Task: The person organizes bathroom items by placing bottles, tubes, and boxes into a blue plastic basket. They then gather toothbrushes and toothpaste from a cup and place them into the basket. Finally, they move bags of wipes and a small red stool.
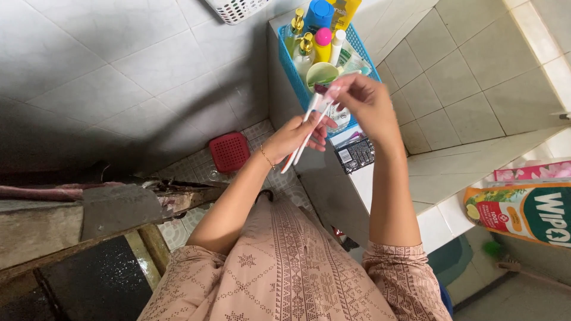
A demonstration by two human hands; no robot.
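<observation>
The person's left hand (pixel 294 135) is curled around the lower part of a bundle of toothbrushes (pixel 309 122), white with orange-red handle ends that poke out below the fingers. The brushes slant up and to the right, so their heads meet the right hand (pixel 363 101). That hand pinches the top of the bundle between thumb and fingertips, seemingly steadying or sorting the heads while the left hand bears the weight. How many brushes there are is hard to tell; they overlap, and the bristles are blurred and partly covered by fingers. A thin gold bracelet (pixel 266 158) circles the left wrist.

Just beyond the fingertips stands a blue plastic basket (pixel 292 71) on a white tiled ledge (pixel 380 184), crowded with upright toiletries: pump bottles, a yellow bottle with a pink cap, a blue-capped container, a pale green cup. The basket keeps them together within easy reach; its far end is cut off by the picture's edge. Just below the hands, on the ledge, lies a small dark packet (pixel 355 156), its contents unclear.

Further out, a red square drain cover (pixel 229 151) sits on the floor left of the hands. To the right, a orange-and-green refill pouch (pixel 523 211) lies on the ledge, cut off at the edge. The person's patterned pink sleeves fill the foreground.
</observation>
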